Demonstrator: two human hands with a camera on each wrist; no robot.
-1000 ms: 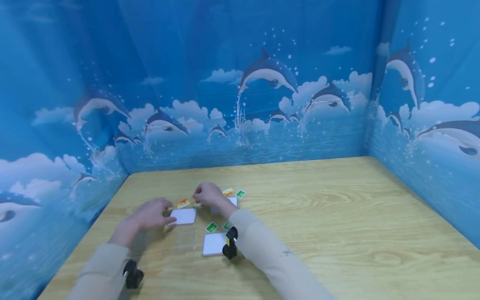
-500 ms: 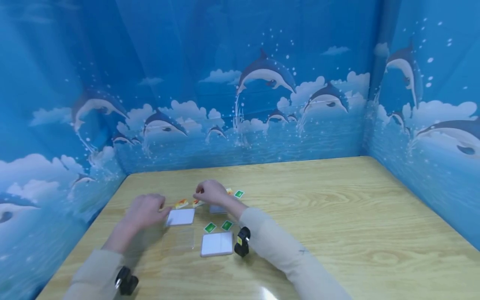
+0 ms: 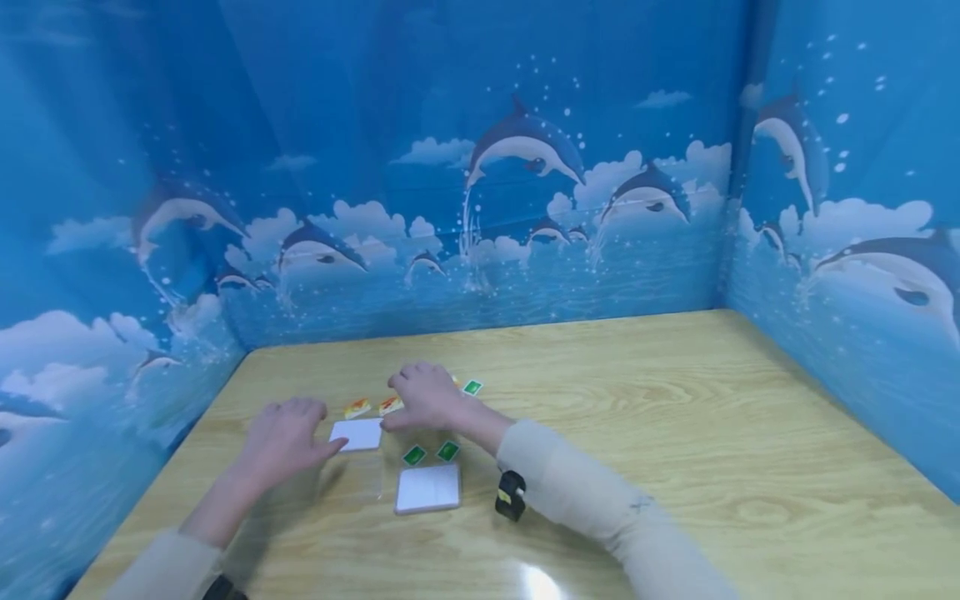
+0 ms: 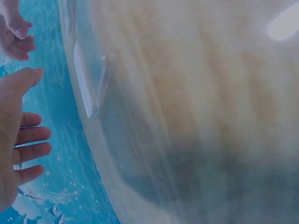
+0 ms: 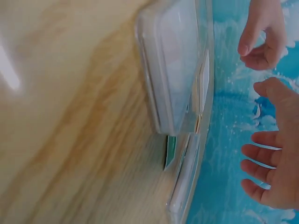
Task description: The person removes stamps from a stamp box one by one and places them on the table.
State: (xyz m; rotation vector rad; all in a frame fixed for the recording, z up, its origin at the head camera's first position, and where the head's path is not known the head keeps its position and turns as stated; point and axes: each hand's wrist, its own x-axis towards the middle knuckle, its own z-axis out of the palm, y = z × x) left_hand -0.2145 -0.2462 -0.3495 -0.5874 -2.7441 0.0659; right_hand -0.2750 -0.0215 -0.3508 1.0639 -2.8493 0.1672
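My left hand (image 3: 285, 442) is beside a white-topped flat box (image 3: 356, 434), its thumb by the box's near left corner. The left wrist view shows these fingers (image 4: 33, 135) spread and holding nothing. My right hand (image 3: 426, 397) is over the far right box, which it hides in the head view. Its fingers (image 5: 261, 154) are relaxed, with nothing between them in the right wrist view. Two orange-yellow cards, one on the left (image 3: 357, 407) and one on the right (image 3: 391, 406), lie behind the left box.
A clear plastic sheet or lid (image 3: 363, 477) lies in front of the left box. Another white-topped box (image 3: 427, 488) stands nearer, with green cards (image 3: 414, 455) behind it. One more green card (image 3: 472, 387) lies past my right hand. A blue dolphin curtain (image 3: 480, 250) encloses the wood-grain table (image 3: 675, 433).
My right hand's fingers were bunched together near the orange cards; now they are spread. The left hand has opened out, its thumb apart from the fingers. The boxes appear to stay put.
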